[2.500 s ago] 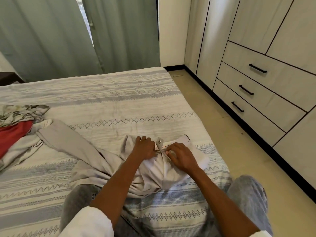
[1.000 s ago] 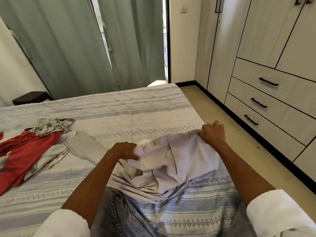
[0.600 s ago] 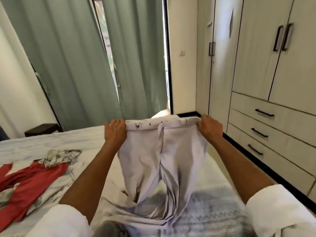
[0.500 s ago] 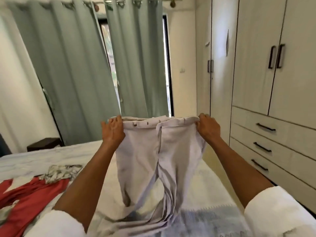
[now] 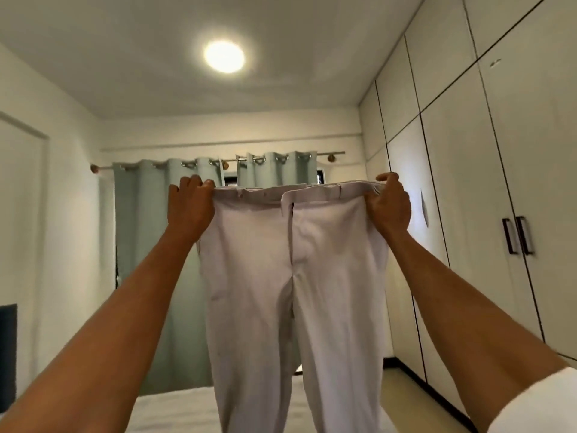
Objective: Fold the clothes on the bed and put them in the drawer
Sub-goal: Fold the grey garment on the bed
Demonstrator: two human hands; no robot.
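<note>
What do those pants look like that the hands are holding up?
Look in front of the green curtain at the far end of the room. The left hand and right hand stretch the waistband of the pale trousers, legs hanging down. They are the only clothing held in the air.

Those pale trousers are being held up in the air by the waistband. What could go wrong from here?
Each hand, left and right, pinches only an end of the trousers' waistband, so a slip on one side would probably let them sag and twist.

The legs hang past the bottom of the picture, so their ends are hidden; they might drag or bunch on the bed and crease.

The raised trousers block much of the view ahead.
</note>
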